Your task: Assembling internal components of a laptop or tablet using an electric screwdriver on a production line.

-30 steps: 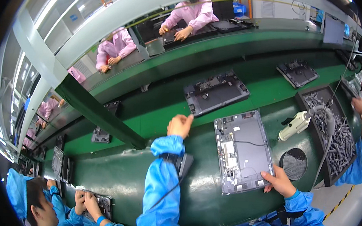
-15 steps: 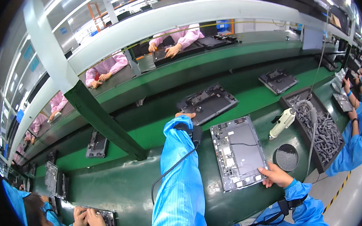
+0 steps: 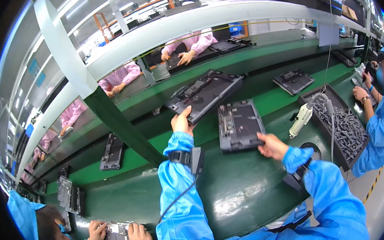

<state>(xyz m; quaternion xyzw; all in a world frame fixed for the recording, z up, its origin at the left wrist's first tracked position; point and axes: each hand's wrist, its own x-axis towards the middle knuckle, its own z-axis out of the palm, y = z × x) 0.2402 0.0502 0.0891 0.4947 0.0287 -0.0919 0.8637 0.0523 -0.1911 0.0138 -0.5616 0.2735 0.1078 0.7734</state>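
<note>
My left hand (image 3: 183, 120) grips the near edge of an opened tablet housing (image 3: 214, 94), thumb on top. That housing is dark, with circuit boards along one side, and tilts above the green belt. My right hand (image 3: 272, 146) pinches the lower right corner of a second opened tablet housing (image 3: 248, 125), which has boards and silvery parts on its left side. This one is just right of the first, at the border of belt and bench; whether it touches the surface I cannot tell.
A pale electric screwdriver (image 3: 301, 120) hangs at right beside a black tray (image 3: 350, 165) of small dark parts. A round dish (image 3: 314, 149) is partly hidden by my right sleeve. Another housing (image 3: 294, 81) lies farther along the belt (image 3: 271, 91). Co-workers sit on both sides; a green post (image 3: 121, 125) stands at left.
My left hand has raised its housing and shifted it up and left. My right hand has moved the other housing from the bench away from me, toward the belt.
</note>
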